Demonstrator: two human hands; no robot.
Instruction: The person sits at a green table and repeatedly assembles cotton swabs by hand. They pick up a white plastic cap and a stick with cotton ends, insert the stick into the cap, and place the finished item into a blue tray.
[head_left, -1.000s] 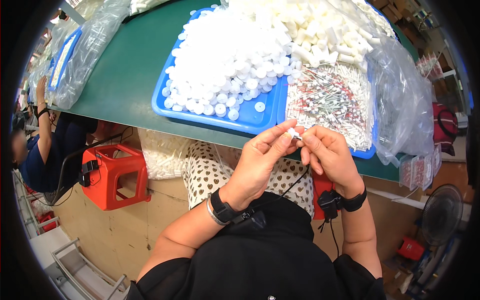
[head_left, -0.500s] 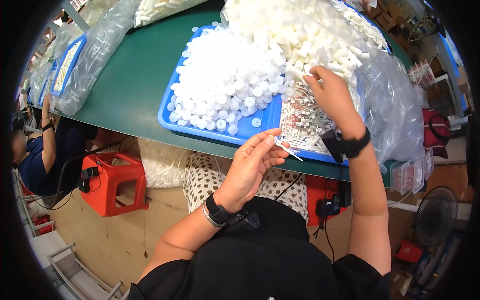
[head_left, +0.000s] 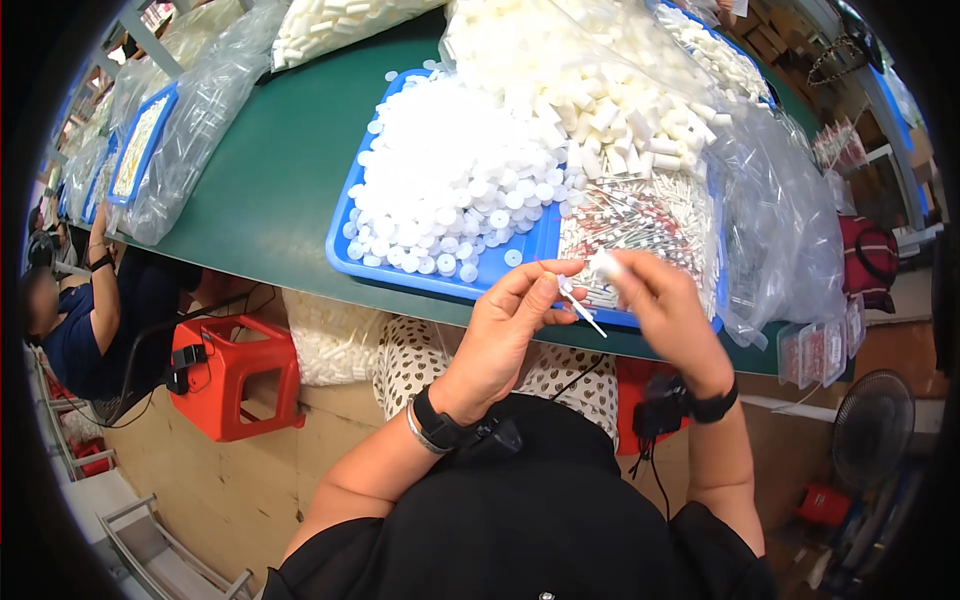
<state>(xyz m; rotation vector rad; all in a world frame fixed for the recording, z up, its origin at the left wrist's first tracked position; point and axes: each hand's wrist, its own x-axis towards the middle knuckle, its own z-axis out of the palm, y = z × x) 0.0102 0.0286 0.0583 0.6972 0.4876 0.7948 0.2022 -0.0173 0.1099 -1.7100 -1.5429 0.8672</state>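
Observation:
My left hand pinches a thin white stick-like piece between thumb and fingers, its free end angled down to the right. Close beside its fingertips, my right hand grips a short white foam cylinder, a little blurred by motion. Both hands are over the near edge of a blue tray. Small translucent white discs are heaped in the tray's left part. Thin white sticks with reddish and dark leads fill its right part, and a pile of foam cylinders lies behind them.
The tray rests on a green tabletop. Clear plastic bagging drapes down the right side. A red stool stands at the left, near a seated person. A black fan is at the right, below small clear boxes.
My right hand has come from the foam pile toward my left hand, bringing a foam cylinder. The left hand keeps its pinch on the stick in nearly the same place.

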